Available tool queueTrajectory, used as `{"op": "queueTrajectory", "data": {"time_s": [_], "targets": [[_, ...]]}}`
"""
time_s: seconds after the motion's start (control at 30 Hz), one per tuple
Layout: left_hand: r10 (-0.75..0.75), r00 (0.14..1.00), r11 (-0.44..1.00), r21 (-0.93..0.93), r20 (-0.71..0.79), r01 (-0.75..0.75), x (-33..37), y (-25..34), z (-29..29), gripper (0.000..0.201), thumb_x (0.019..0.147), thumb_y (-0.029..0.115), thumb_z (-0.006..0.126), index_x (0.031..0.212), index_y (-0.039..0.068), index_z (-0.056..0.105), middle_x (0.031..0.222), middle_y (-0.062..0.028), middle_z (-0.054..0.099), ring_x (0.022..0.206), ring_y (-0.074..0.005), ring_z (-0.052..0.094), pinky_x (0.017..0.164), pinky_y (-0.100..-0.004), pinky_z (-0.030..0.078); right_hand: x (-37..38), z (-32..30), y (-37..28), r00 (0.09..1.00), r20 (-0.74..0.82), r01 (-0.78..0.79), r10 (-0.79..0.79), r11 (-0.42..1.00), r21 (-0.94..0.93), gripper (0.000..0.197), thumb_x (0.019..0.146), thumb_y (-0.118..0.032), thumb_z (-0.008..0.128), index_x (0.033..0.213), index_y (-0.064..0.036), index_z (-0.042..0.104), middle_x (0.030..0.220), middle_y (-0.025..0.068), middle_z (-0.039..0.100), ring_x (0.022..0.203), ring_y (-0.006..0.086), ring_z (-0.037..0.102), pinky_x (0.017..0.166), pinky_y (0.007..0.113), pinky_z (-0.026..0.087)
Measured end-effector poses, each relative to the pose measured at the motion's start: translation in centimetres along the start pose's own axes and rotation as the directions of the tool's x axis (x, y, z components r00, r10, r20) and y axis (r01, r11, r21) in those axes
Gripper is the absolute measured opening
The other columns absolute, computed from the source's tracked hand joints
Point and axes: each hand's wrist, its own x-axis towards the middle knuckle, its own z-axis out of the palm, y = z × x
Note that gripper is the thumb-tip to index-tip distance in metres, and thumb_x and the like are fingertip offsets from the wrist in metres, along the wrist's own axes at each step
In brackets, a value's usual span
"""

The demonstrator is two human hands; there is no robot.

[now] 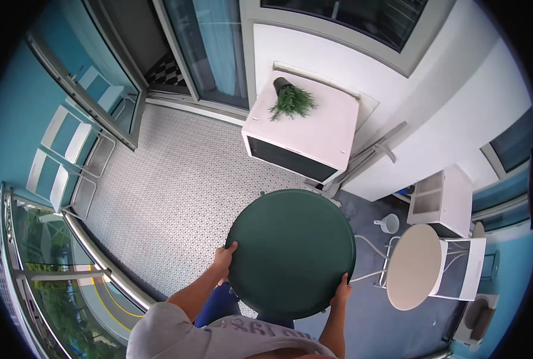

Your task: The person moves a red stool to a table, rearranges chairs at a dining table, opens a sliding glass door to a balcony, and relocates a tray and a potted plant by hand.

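A round dark green tabletop [291, 254] fills the space right in front of my body, seen from above. My left hand [223, 258] grips its left edge, with the thumb on the rim. On the lower right edge, my right hand [342, 289] is closed round the rim in the same way. The fingers under the tabletop are hidden, and so is whatever supports it from below.
White folding chairs [78, 142] stand by the blue wall on the left, near a glass railing [57, 275]. A white cabinet [314, 128] carries a tipped-over potted plant [295, 100]. To the right are a beige round table [414, 267], a white pot [390, 224] and a white chair [472, 269].
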Motion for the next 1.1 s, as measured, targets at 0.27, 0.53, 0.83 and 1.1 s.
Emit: {"op": "queueTrajectory", "data": {"time_s": [0.27,0.53,0.83,1.1], "targets": [[0.121,0.967,0.943,-0.279,-0.222,-0.183,-8.0,6.9,-19.3,0.043,0.081,0.026,0.059,0.1,-0.011,0.049,0.093,-0.018,0.057,0.077,-0.0258,0.06,0.067,-0.035,0.05,-13.7,16.3,-2.6,0.94,0.325,0.145,-0.103,0.983,-0.108,0.053,0.08,-0.041,0.057,0.098,0.0089,0.053,0.091,0.0132,0.058,0.081,0.0221,0.055,0.071,0.035,0.045],[0.14,0.887,0.847,-0.41,-0.44,-0.337,-8.6,16.1,-29.9,0.043,0.08,0.026,0.06,0.101,-0.008,0.045,0.095,-0.0204,0.055,0.085,-0.0306,0.056,0.072,-0.0453,0.048,-22.8,34.3,-6.9,0.808,0.528,0.276,-0.261,0.96,0.052,0.051,0.08,-0.038,0.059,0.105,0.0067,0.054,0.099,0.0123,0.057,0.087,0.0204,0.055,0.074,0.033,0.045],[0.293,0.868,0.613,-0.618,-0.401,-0.492,3.2,28.0,-39.3,0.033,0.075,0.021,0.056,0.096,-0.004,0.05,0.092,-0.0138,0.056,0.081,-0.0266,0.055,0.075,-0.0381,0.045,-26.8,56.4,-12.9,0.666,0.628,0.338,-0.402,0.914,0.227,0.045,0.077,-0.03,0.061,0.099,0.008,0.055,0.093,0.0097,0.059,0.08,0.0184,0.056,0.07,0.031,0.045],[0.26,0.815,0.516,-0.639,-0.517,-0.57,10.4,45.9,-43.3,0.031,0.073,0.018,0.059,0.092,-0.004,0.051,0.089,-0.0151,0.055,0.081,-0.0272,0.055,0.074,-0.0394,0.046,-31.3,77.4,-23.6,0.555,0.756,0.224,-0.346,0.938,0.265,0.039,0.074,-0.028,0.062,0.094,0.0046,0.056,0.09,0.0085,0.057,0.078,0.0168,0.055,0.067,0.029,0.044]]}}
